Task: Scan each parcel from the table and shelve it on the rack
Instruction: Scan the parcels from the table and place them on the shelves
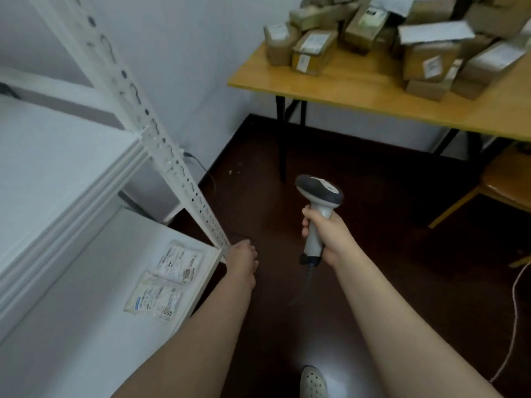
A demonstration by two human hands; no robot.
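The right hand grips a scanner; the left hand, loosely curled and empty, hangs beside the rack. Ahead, the parcels sit piled on the table, nearer the right hand.

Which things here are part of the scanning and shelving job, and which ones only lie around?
Job: scanner held in the right hand; parcels on the table; rack; two flat packets on its lower shelf.
Lying about: chair; pale cable on the floor.
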